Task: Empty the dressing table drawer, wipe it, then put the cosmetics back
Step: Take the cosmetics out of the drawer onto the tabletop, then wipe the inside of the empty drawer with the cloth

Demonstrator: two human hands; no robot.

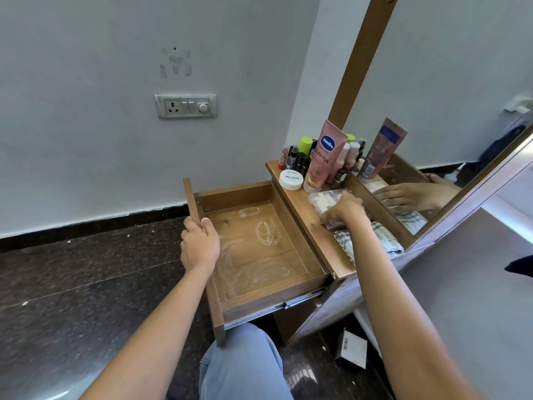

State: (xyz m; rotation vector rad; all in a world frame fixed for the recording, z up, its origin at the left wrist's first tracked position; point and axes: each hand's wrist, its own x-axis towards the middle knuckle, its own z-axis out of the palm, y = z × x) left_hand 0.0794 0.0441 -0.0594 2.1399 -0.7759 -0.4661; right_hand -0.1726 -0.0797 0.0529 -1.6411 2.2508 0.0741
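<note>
Since the drawer (259, 255) sits emptied but chalky with residue, the left hand (199, 243) gripping its front panel should brace it while the right hand (344, 210), fingers curled on the clear cosmetics case (324, 197) on the desk (315, 235), moves to the adjacent checked cloth (388, 242).

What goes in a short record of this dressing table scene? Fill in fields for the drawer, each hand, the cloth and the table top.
Drawer: pulled out, emptied, pale dusty marks on its bottom
Left hand: grips the top edge of the drawer front
Right hand: holds a clear plastic case on the table top
Cloth: checked, folded, lying by the mirror
Table top: Vaseline tube, white nail polish tub, small bottles
Stage: not yet wiped
</note>
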